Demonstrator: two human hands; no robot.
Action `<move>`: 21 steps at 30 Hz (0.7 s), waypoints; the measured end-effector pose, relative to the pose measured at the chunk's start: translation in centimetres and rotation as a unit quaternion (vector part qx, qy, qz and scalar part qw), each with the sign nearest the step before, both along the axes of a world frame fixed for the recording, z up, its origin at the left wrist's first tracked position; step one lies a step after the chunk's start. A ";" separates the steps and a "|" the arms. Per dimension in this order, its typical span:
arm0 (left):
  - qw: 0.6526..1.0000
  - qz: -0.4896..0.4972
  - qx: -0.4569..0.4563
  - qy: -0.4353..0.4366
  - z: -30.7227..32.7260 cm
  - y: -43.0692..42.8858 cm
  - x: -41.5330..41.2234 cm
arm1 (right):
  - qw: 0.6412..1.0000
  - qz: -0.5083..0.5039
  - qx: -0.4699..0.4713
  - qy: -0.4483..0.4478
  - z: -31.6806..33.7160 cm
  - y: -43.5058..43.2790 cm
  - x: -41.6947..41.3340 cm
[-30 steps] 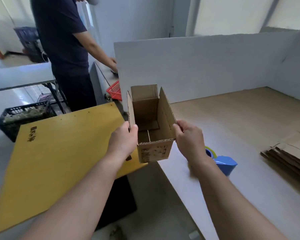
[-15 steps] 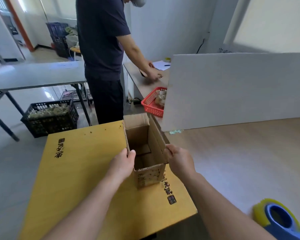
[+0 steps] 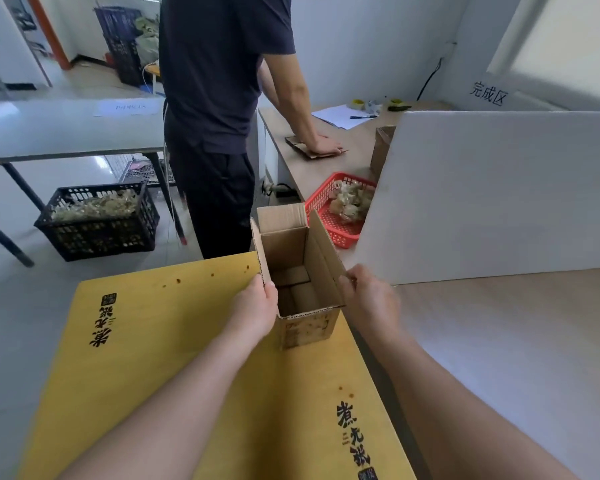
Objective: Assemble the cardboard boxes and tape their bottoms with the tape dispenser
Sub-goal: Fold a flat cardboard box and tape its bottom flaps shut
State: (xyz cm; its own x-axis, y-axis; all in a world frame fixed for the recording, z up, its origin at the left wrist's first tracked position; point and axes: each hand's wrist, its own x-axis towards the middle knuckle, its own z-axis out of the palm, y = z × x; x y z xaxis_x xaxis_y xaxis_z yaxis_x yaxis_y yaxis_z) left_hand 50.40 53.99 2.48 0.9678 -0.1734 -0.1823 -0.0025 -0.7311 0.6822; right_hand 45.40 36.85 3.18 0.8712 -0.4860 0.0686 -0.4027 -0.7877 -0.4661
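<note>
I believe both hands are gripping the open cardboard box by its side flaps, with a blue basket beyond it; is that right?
Not quite: the head view shows the basket is red, not blue. The left hand and right hand do grip the open cardboard box by its side flaps.

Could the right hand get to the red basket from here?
Probably not right away: the right hand grips a side flap of the cardboard box, and the red basket sits beyond it, partly tucked behind the white board.
</note>
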 end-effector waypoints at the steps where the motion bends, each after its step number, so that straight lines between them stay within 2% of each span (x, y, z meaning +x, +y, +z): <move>1: 1.000 0.004 0.003 -0.005 0.0 -0.8 0.7 | 1.000 -0.011 0.005 -0.002 0.1 -0.6 0.8; 7: 0.999 0.034 0.024 -0.029 0.5 -5.1 4.6 | 0.998 -0.007 0.055 -0.034 -0.2 -4.4 5.3; 13: 0.998 0.045 0.027 -0.030 0.3 -7.4 6.7 | 0.995 0.002 0.080 -0.060 -0.5 -5.6 5.9; 21: 0.999 0.006 0.030 0.021 1.5 -6.4 6.1 | 0.998 -0.010 0.055 -0.021 -0.2 -5.2 4.7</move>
